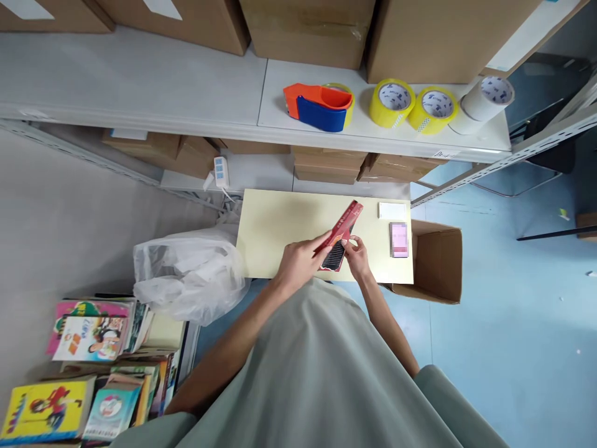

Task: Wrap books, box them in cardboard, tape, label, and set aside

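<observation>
We list one pale yellow surface (275,224), set below a grey shelf (186,68) that carries cardboard cartons (308,31), an orange-and-blue tape dispenser (317,109), yellow tape rolls (394,104) and white rolls (497,91). Item held: one red packet (344,225) with a black ridged part, tilted above the near edge, just right of its middle; our left hand (298,264) grips its left side, our right hand (357,255) pinches it at the right. By the right edge: a white box (392,211) near the far corner, a phone (399,239) just nearer us. Bordering that edge, an open carton (436,264), then blue floor (489,311) running right. At the left edge, a clear plastic bag (186,274); beyond it, stacked books (93,373). Room for moving: bare top from the left edge to our left hand, and a narrower strip between packet and phone.
</observation>
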A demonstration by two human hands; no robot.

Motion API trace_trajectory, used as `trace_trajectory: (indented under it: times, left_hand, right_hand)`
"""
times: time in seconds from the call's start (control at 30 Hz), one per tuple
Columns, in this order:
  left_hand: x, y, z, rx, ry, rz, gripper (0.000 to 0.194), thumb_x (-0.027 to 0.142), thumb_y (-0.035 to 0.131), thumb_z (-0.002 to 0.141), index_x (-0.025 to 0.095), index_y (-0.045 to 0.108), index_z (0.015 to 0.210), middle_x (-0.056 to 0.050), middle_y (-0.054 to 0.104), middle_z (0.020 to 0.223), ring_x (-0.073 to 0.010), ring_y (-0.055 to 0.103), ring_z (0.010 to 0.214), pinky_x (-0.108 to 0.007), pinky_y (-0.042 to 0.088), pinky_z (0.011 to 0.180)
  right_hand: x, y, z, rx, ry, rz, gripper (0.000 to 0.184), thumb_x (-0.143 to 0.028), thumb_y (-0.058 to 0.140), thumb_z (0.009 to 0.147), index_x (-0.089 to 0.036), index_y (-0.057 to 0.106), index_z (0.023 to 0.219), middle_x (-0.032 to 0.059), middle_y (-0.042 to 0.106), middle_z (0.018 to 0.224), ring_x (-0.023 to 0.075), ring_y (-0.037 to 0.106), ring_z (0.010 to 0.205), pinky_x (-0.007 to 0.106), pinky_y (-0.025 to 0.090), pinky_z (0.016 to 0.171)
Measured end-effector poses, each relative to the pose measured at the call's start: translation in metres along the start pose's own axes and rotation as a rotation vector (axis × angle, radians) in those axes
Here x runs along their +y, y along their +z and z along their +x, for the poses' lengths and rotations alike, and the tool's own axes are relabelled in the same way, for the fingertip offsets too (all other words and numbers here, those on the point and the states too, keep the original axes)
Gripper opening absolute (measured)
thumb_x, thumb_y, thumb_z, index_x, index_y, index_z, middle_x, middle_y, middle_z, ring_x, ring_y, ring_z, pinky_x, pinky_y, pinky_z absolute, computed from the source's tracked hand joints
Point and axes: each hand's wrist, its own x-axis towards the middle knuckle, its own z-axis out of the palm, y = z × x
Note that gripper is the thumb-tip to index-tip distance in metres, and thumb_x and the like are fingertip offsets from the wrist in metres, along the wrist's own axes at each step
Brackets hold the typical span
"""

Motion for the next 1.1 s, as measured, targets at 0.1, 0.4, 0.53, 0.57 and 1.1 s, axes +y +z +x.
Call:
trace_trajectory:
  times: [0.1, 0.4, 0.53, 0.57, 1.1]
  left_hand:
    - [-0.034, -0.010, 0.016, 0.043, -0.132, -0.297, 0.063, 0.062, 0.080, 0.098, 0.026, 0.077, 0.149, -0.010, 0.084, 0.135, -0.0332, 0.082, 0.117, -0.040, 0.064, 0.101]
    - [-0.127, 0.016, 0.033, 0.139, -0.509, -0.786, 0.097, 0.058, 0.105, 0.059, 0.017, 0.071, 0.140, -0.017, 0.085, 0.120, -0.0329, 0.081, 0.113, -0.048, 0.061, 0.105]
    - [-0.130, 0.032, 0.025, 0.147, -0.522, -0.826, 0.074, 0.063, 0.097, 0.067, 0.017, 0.077, 0.120, -0.019, 0.085, 0.118, -0.0364, 0.080, 0.113, -0.050, 0.062, 0.100]
    - [-0.131, 0.030, 0.022, 0.155, -0.528, -0.814, 0.072, 0.064, 0.096, 0.068, 0.017, 0.078, 0.119, -0.020, 0.084, 0.118, -0.0368, 0.080, 0.113, -0.050, 0.062, 0.100]
    - [-0.232, -0.054, 0.003, 0.363, -0.633, -0.322, 0.043, 0.047, 0.091, 0.073, 0.016, 0.082, 0.102, -0.015, 0.087, 0.108, -0.0354, 0.079, 0.110, -0.046, 0.061, 0.102]
  right_hand:
    - [-0.014, -0.007, 0.005, 0.050, -0.056, -0.092, 0.071, -0.071, 0.094, 0.067, -0.025, 0.062, 0.112, 0.0034, 0.084, 0.091, 0.0234, 0.078, 0.085, 0.038, 0.062, 0.081]
    - [-0.044, 0.051, -0.037, -0.025, -0.430, -0.577, 0.038, -0.063, 0.079, 0.097, -0.027, 0.078, 0.108, 0.0075, 0.078, 0.099, 0.0253, 0.073, 0.085, 0.042, 0.064, 0.084]
    - [-0.027, 0.075, -0.066, -0.257, -0.538, -0.710, 0.030, -0.059, 0.071, 0.105, -0.030, 0.080, 0.110, 0.0088, 0.072, 0.095, 0.0271, 0.072, 0.082, 0.043, 0.064, 0.083]
    - [-0.024, 0.078, -0.068, -0.290, -0.537, -0.717, 0.029, -0.058, 0.071, 0.105, -0.031, 0.080, 0.110, 0.0088, 0.072, 0.096, 0.0269, 0.072, 0.082, 0.043, 0.064, 0.083]
    - [0.075, 0.082, 0.045, -0.185, 0.047, -0.726, 0.023, -0.046, 0.075, 0.083, -0.025, 0.073, 0.091, 0.0064, 0.085, 0.094, 0.0248, 0.078, 0.085, 0.036, 0.062, 0.081]
